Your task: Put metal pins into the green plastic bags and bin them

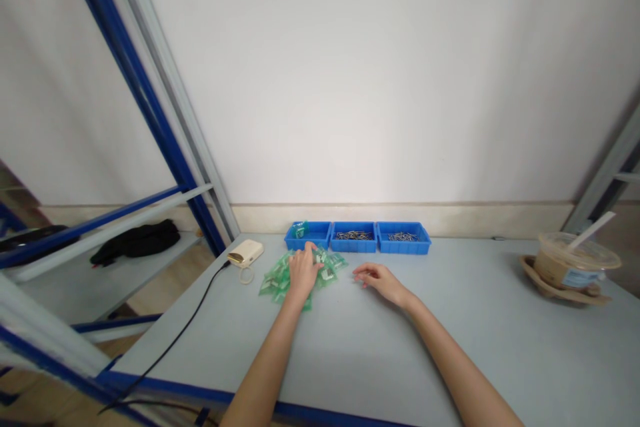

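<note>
A loose pile of small green plastic packets with pale contents lies on the table in front of the blue bins. My left hand reaches over the pile from above, fingers spread and touching the packets. To the right of the pile, my right hand hovers low over or rests on the tabletop. Its fingers are loosely bent, the thumb a little apart, and nothing shows between them. Behind the pile, the left blue bin contains a green packet.
The middle bin and right bin hold metal screws or pins. A cream device with a black cable lies at the left. A lidded plastic bowl stands on a cardboard carrier at the right. A wall rises behind.
</note>
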The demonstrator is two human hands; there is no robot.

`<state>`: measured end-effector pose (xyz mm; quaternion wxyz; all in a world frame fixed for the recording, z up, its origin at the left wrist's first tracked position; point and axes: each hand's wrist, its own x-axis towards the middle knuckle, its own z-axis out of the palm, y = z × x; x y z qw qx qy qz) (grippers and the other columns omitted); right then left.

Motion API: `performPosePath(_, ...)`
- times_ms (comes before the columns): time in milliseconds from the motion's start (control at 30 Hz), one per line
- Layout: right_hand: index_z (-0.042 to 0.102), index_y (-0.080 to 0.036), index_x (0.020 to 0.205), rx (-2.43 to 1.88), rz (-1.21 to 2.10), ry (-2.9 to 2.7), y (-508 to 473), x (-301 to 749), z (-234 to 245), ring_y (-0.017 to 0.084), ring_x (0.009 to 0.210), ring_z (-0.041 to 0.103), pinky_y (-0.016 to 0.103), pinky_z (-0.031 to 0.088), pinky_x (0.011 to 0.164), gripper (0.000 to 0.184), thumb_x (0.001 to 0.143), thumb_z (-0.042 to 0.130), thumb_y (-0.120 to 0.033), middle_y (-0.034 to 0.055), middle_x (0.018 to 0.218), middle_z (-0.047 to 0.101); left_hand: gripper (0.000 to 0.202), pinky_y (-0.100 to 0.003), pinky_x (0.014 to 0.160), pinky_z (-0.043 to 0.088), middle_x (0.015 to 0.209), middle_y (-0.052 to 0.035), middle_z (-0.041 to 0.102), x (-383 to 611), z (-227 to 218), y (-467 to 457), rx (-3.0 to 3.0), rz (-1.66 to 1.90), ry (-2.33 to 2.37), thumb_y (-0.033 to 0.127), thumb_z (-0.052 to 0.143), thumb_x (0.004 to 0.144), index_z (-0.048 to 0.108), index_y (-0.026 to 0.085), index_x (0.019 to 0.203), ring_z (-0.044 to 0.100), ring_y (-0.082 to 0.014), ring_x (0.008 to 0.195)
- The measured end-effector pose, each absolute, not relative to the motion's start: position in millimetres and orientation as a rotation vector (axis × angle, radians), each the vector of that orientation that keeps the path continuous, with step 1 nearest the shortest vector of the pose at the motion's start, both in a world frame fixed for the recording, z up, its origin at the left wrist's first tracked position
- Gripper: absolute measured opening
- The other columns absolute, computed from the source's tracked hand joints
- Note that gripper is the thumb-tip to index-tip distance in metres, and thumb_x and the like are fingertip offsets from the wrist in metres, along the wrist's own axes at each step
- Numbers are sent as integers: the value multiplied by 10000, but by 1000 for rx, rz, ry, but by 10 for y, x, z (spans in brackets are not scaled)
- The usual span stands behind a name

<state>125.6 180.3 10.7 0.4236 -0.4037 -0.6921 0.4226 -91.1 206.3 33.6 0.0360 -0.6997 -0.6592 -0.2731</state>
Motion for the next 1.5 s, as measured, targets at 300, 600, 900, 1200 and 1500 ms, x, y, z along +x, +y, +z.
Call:
performPosePath(300,586,-169,960,-967,1218,-1311,1938,1160,2,212,766,628,324,472,703,519,590,655,-526,85,957,645,218,-276,782,404,892,-11,614,-404,371,1923,-2814,-1449,-1449,264,590,740,550,210,948,558,-165,841)
performPosePath(600,569,-152,879,-1055,1128,-1391,1967,1171,2,153,562,587,261,415,543,436,624,616,-502,47,800,641,299,-383,880,325,1111,-113,559,-1311,752,2899,-2005,-832,-1881,258,532,807,515,181,1095,464,-271,1070)
performPosePath(900,571,-149,857,-954,1177,-1528,1975,1092,-50,123,536,544,283,425,645,333,662,595,-418,20,789,618,215,-349,781,362,906,-106,654,-1524,693,3322,-2028,-545,-2113,342,567,778,638,164,874,575,-266,912)
performPosePath(1200,577,-142,871,-961,1169,-1597,1907,1098,12,137,598,541,286,423,674,301,686,589,-379,27,772,615,251,-408,858,312,1013,-207,568,-1462,619,3218,-1814,-416,-2042,294,559,750,621,90,883,441,-343,1043)
performPosePath(1500,551,-142,981,-1025,1025,-1625,1984,1102,-98,122,582,521,272,422,637,328,713,553,-333,17,761,592,195,-369,833,367,982,-98,583,-1295,768,2978,-2015,-1039,-1873,225,479,786,589,161,934,502,-258,972)
